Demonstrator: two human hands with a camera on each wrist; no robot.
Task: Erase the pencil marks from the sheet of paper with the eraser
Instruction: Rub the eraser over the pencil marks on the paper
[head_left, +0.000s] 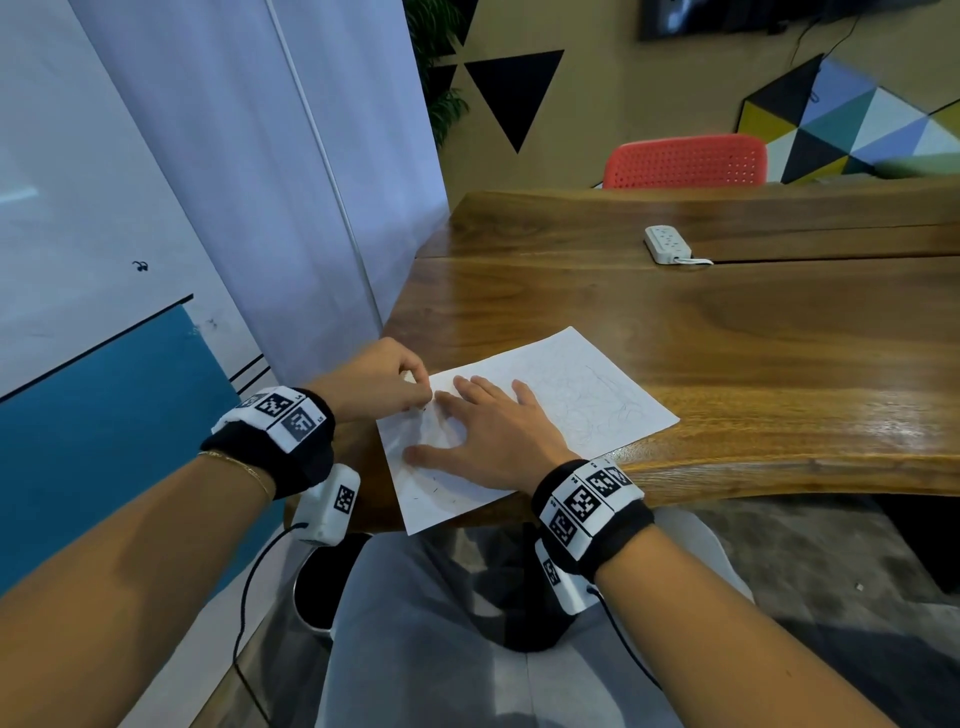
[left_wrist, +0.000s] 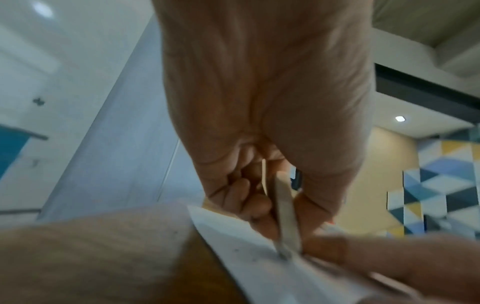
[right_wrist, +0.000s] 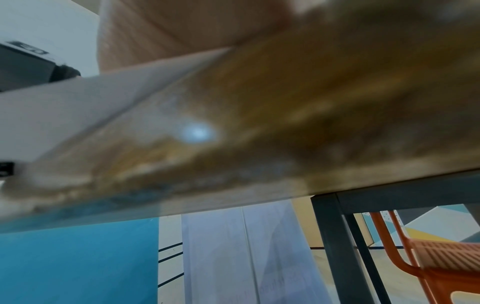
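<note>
A white sheet of paper (head_left: 587, 395) lies at an angle on the wooden table (head_left: 727, 338), its near corner hanging over the front edge. Faint pencil scribbles (head_left: 608, 400) cover its right half, and a few dark strokes (head_left: 436, 488) sit near the front corner. My left hand (head_left: 410, 392) pinches a pale, flat eraser (left_wrist: 285, 216) upright, with its tip touching the paper (left_wrist: 259, 267) near the sheet's left edge. My right hand (head_left: 493, 431) lies flat on the sheet with its fingers spread, right beside the eraser tip.
A white power strip (head_left: 667, 243) lies further back on the table. A red chair (head_left: 685, 161) stands behind the far side. A white and blue wall runs close along my left. The right wrist view shows the table's edge (right_wrist: 285, 123) and a dark metal leg (right_wrist: 335, 246).
</note>
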